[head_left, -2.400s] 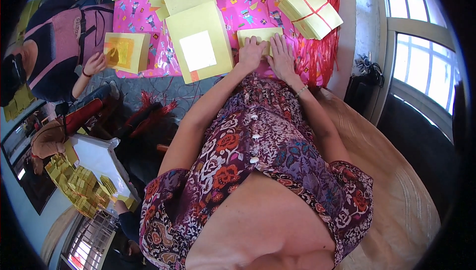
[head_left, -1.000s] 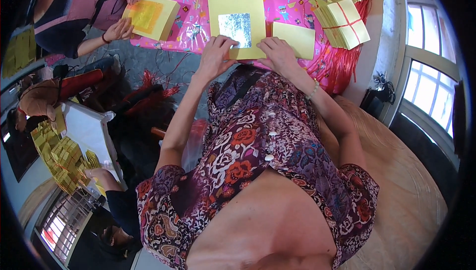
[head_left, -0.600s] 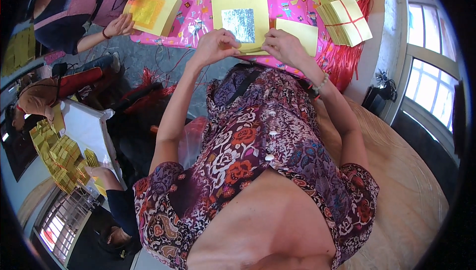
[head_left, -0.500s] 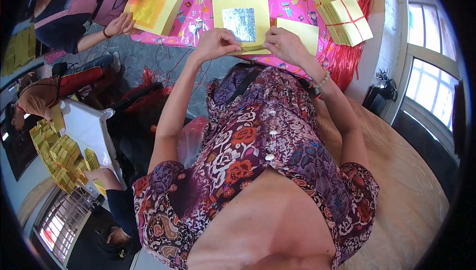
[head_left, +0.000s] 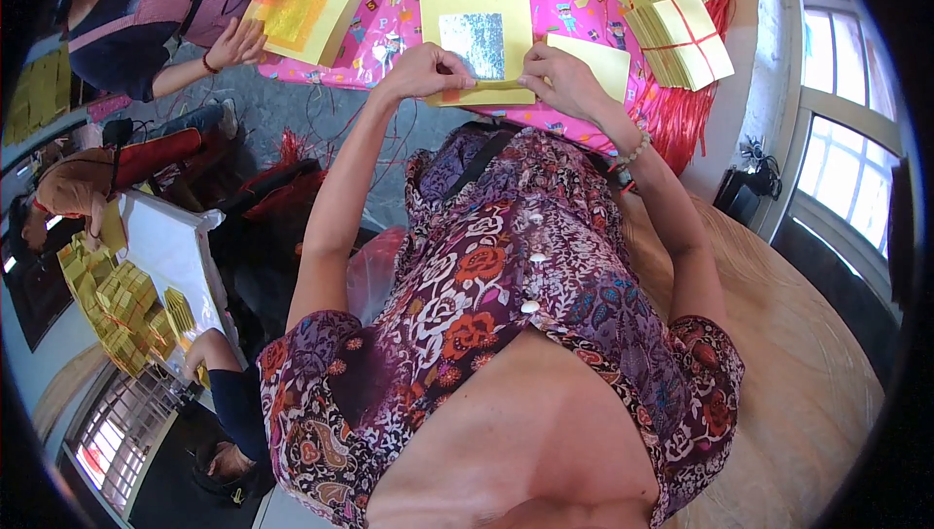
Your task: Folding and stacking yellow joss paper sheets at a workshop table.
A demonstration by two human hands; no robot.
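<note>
1. grey floor (head_left: 321, 121) spread below everything.
2. one pink-covered table (head_left: 409, 28) showed printed cartoon figures and letters.
3. one yellow sheet (head_left: 477, 2) lay near the table's front edge.
4. one bundle (head_left: 689, 35), cross-tied in red, lay to its right.
5. left hand (head_left: 428, 72) and right hand (head_left: 564, 82) each pinched the sheet's near edge narrowly.
6. one silver square (head_left: 472, 46) gleamed on the sheet.

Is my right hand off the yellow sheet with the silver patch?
No, your right hand and left hand both pinch the yellow sheet near its lower edge.
</note>
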